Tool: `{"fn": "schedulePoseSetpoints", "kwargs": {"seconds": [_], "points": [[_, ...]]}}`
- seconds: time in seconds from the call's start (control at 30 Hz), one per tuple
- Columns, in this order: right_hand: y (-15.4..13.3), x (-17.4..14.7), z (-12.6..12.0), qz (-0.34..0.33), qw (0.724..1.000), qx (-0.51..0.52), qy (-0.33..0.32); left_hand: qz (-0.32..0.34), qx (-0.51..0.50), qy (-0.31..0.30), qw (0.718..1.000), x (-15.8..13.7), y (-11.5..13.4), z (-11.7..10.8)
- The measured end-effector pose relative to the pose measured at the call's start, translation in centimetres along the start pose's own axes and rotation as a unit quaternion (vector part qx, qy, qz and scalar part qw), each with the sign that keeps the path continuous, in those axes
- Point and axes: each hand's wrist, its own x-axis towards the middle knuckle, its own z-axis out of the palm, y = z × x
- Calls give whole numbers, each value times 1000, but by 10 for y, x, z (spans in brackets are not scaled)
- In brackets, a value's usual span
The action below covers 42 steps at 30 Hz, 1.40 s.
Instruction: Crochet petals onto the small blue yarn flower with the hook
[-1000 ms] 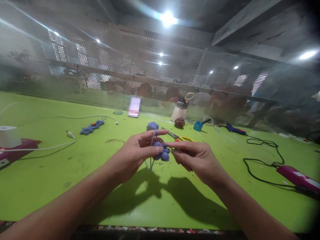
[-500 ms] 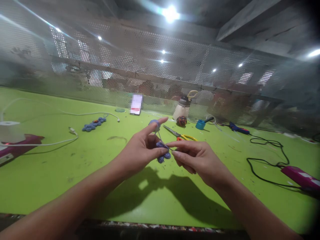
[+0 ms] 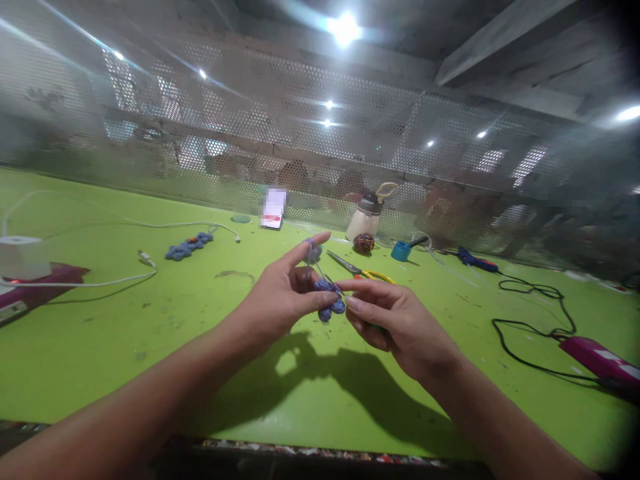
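In the middle of the view my left hand (image 3: 285,290) pinches a small purple crochet piece (image 3: 327,312) with rounded petals between thumb and fingers. Purple yarn (image 3: 311,251) loops over its raised index finger, and a strand runs down to the piece. My right hand (image 3: 390,313) is closed at the piece's right side on a thin crochet hook (image 3: 342,291), whose handle is hidden in the palm. The hook's tip lies at the top of the piece by the strand. Both hands are above the table, their fingertips nearly touching.
Scissors (image 3: 350,265) lie just beyond my hands on the green table (image 3: 150,373). Behind them stand a bottle (image 3: 364,220), a dark yarn ball (image 3: 363,244) and a blue container (image 3: 401,251). A blue crocheted strip (image 3: 189,247), phone (image 3: 273,208), cables and a magenta power strip (image 3: 600,357) lie around.
My left index finger has bent slightly lower and left. The crochet piece has turned a little, showing more of its petals, and the hook now shows above it beside the strand.
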Motion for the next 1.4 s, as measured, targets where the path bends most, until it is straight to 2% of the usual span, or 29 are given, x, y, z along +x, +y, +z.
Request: {"fn": "schedulePoseSetpoints", "kwargs": {"seconds": [0.3,0.7,1.07,1.4], "points": [[0,0,3,-31,998,-51,29,23,60,10,998,2,-2,-1],[3,-2,7,-84,984,-146,54,5,51,30,998,1,-4,-2],[18,-6,11,-131,985,-38,102,-24,-44,-14,999,1,-6,-7],[14,-5,9,-101,989,-23,106,-32,-52,-35,997,2,-5,-7]]}}
